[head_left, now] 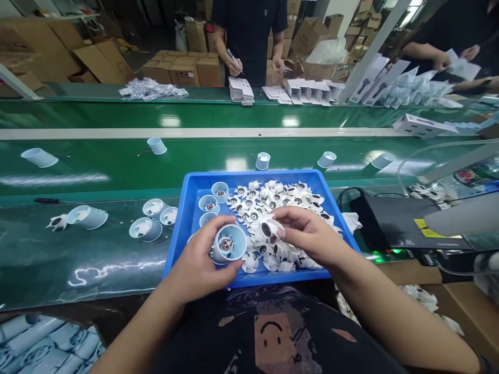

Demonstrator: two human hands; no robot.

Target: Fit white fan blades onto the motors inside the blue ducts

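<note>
My left hand [206, 259] is wrapped round a light-blue cylindrical housing [238, 243], its open end turned up and showing a small copper-coloured motor inside. Between the thumb and fingers of my right hand [307, 231] is a white fan blade [272, 227] with a dark hub, held just right of the housing and apart from it. Both hands are over a blue tray [249, 280]. A heap of loose white fan blades [288, 200] fills the tray's right side. Several more housings [209, 203] stand along its left side.
Left of the tray, several housings [145, 228] and a screwdriver [47, 200] rest on the bench. Others lie on the green conveyor [210, 150]. A black device [405, 221] sits right. Across the belt, a person [249, 41] holds a pen by stacked white boxes [240, 91].
</note>
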